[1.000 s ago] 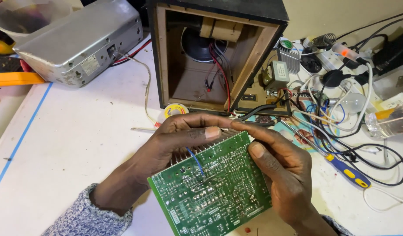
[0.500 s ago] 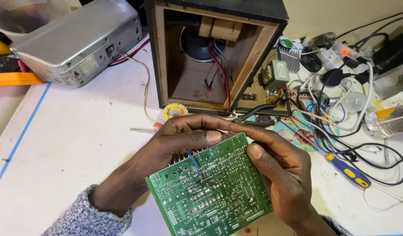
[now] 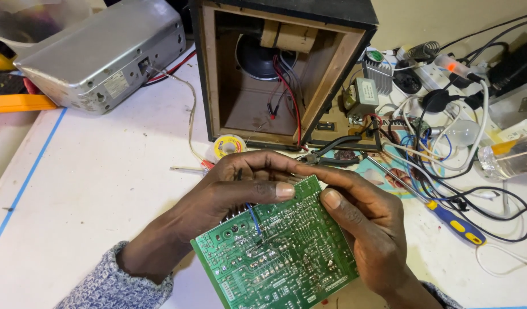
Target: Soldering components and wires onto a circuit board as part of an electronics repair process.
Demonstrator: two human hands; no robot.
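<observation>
Green circuit board [image 3: 280, 254] sits solder-side up between my hands, low over the white table [image 3: 92, 189] in front of the open speaker cabinet [image 3: 275, 68]. My left hand [image 3: 229, 189] curls closed over its top edge, thumb pressed flat; my right hand [image 3: 366, 229] pinches the right edge. I judge this an inspection step; next I need a steady tilt to read the joints.

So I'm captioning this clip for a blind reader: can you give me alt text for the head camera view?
Two hands, the left hand and right hand, hold a green circuit board solder side up over a white workbench. Behind it stands an open wooden speaker cabinet with red and black wires inside, a silver metal case to its left, and tangled cables and a blue-and-yellow screwdriver at right.
</observation>
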